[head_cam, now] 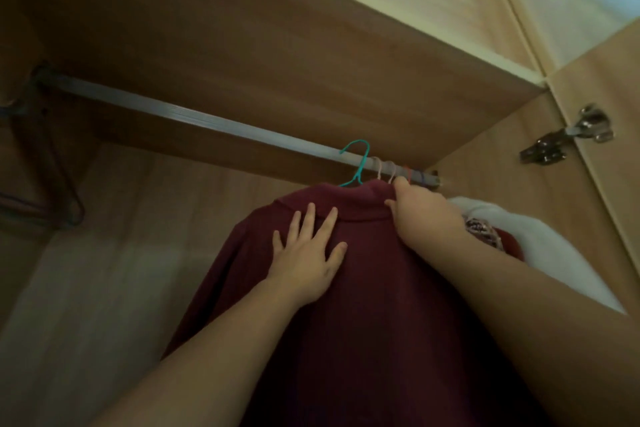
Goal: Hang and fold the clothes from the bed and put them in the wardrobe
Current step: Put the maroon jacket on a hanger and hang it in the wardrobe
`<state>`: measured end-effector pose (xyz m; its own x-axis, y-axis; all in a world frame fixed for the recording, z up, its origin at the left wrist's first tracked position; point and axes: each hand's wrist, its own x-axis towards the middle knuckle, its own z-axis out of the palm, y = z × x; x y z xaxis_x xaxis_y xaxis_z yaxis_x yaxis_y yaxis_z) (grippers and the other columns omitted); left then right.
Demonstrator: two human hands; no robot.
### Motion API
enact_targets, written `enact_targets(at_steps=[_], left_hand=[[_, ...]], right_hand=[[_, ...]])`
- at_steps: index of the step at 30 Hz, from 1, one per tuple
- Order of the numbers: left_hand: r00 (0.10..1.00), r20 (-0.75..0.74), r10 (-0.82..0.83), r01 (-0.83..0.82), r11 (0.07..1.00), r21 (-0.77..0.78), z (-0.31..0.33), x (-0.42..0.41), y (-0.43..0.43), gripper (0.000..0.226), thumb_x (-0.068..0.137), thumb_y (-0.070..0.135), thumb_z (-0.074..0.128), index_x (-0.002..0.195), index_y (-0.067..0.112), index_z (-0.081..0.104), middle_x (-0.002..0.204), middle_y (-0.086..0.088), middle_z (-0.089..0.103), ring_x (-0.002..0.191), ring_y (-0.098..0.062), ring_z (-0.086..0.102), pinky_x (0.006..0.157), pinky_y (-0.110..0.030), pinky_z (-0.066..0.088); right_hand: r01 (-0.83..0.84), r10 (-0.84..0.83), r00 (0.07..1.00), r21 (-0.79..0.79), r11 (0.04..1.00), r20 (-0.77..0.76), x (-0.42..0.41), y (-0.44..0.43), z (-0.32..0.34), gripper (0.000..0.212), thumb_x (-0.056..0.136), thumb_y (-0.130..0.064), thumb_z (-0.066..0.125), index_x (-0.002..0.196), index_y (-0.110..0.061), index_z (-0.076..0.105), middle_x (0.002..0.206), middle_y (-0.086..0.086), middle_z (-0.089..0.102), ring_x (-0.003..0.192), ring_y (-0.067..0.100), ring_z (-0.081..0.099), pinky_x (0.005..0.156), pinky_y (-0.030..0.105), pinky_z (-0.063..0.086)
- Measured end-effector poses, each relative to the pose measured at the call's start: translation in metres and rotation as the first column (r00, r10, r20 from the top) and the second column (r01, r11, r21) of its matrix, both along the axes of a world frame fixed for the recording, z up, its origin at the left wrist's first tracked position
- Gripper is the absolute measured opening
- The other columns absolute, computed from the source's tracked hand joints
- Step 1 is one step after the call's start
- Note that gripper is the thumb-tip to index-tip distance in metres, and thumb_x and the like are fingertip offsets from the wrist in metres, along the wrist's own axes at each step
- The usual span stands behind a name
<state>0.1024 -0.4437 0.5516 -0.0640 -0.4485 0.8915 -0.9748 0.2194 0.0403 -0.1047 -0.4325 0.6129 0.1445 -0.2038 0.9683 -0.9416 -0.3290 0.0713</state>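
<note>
A dark maroon shirt hangs on a teal hanger whose hook is over the metal wardrobe rail, near the rail's right end. My left hand lies flat on the shirt's shoulder with its fingers spread. My right hand grips the shirt's collar and far shoulder, its fingers curled over the fabric just below the rail. To the right of the shirt hang other clothes, a white garment and a patterned one, partly hidden behind my right arm.
Several other hanger hooks crowd the rail's right end. Empty dark hangers hang at the rail's far left. A shelf board runs above the rail. The wardrobe side wall carries a metal door hinge at the right.
</note>
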Motion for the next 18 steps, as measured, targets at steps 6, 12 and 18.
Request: enact_targets(at_steps=[6,12,18], left_hand=[[0.987,-0.098,-0.125,0.131,0.990,0.054,0.034,-0.008,-0.057,0.064,0.099,0.064,0.022,0.153,0.050,-0.009,0.166,0.004,-0.019,0.153,-0.023,-0.014,0.119,-0.063,-0.002],[0.966,-0.117,-0.230,0.240,0.968,0.078,0.042,-0.011,-0.104,0.061,0.100,0.063,0.019,0.152,0.051,-0.010,0.166,0.005,-0.019,0.153,-0.023,-0.015,0.119,-0.063,-0.004],[0.943,-0.136,-0.302,0.308,0.951,0.021,-0.006,-0.017,-0.127,0.062,0.102,0.058,0.018,0.154,0.045,-0.012,0.166,0.001,-0.017,0.152,-0.020,-0.020,0.121,-0.059,-0.004]], right_hand=[[0.107,-0.107,0.994,-0.024,0.994,-0.014,0.014,-0.027,0.034,0.038,0.103,-0.038,0.040,0.135,-0.017,0.038,0.112,0.009,0.064,0.100,0.033,0.064,0.071,0.040,0.044],[0.209,-0.208,0.978,0.067,0.976,-0.021,0.017,-0.045,0.042,0.033,0.103,-0.038,0.042,0.128,-0.018,0.044,0.113,0.007,0.064,0.101,0.030,0.063,0.075,0.039,0.048],[0.393,-0.395,0.914,-0.038,0.919,-0.091,0.029,-0.040,0.011,0.039,0.101,-0.043,0.042,0.126,-0.013,0.046,0.122,0.009,0.057,0.106,0.031,0.060,0.069,0.039,0.043]])
